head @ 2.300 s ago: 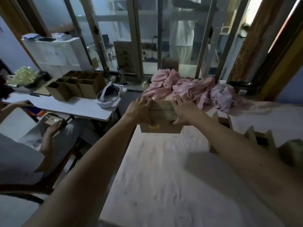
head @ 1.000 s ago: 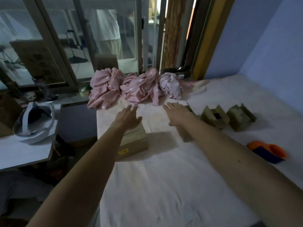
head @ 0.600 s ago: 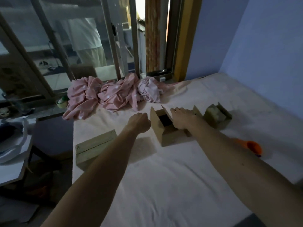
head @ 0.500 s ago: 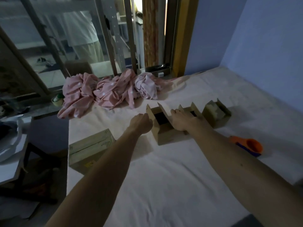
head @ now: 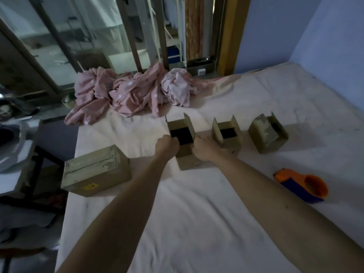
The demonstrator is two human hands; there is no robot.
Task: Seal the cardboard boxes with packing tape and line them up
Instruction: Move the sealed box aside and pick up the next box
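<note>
Left grip (head: 167, 143) and right grip (head: 204, 148) are clamped on the two sides of an open box (head: 186, 158) at the middle of the bed (head: 197, 223). A closed box (head: 96, 170) sits to its left. A second box (head: 228, 135) and a third box (head: 266, 137), flaps up, stand to its right. A tape dispenser (head: 303, 187) lies near right.

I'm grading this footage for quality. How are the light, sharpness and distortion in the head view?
Head view: dim, bluish light, brightest at the window; the open box gripped by left hand and right hand shows a black interior; soft forearm shadows lie on the sheet; the window frames look smeared and bent by the wide lens.
</note>
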